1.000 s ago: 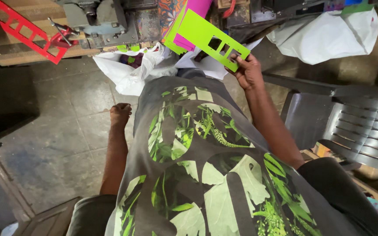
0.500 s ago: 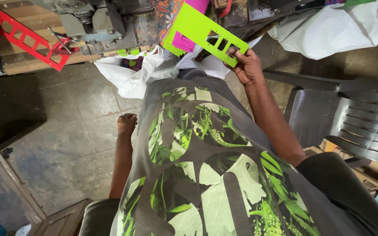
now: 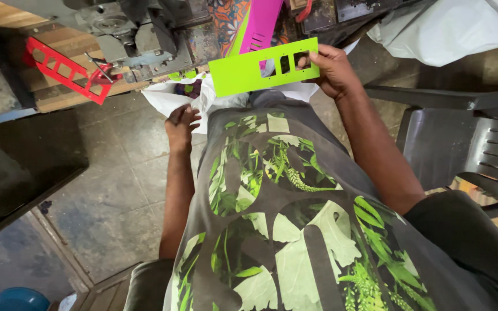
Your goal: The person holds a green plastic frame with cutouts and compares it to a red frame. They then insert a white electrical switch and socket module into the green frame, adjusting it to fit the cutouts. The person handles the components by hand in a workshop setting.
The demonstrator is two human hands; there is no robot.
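Note:
My right hand (image 3: 331,70) grips the right end of a bright green flat plastic strip (image 3: 246,70) with several rectangular cut-outs, held level in front of my chest. My left hand (image 3: 181,122) hangs lower at my left side, fingers loosely curled, next to a white plastic bag (image 3: 168,99); whether it touches the bag I cannot tell. A magenta strip of the same kind (image 3: 261,23) stands just behind the green one. A red cut-out strip (image 3: 64,70) lies on the wooden bench under the grey metal press (image 3: 136,34).
A grey plastic chair (image 3: 474,144) stands to my right. A large white bag (image 3: 451,29) lies at the top right. A dark table (image 3: 12,167) fills the left side, and a blue tub (image 3: 21,299) sits at the bottom left on the tiled floor (image 3: 116,190).
My right hand has turned the green strip from tilted to level and brought it lower and closer. My left hand has risen toward the white bag.

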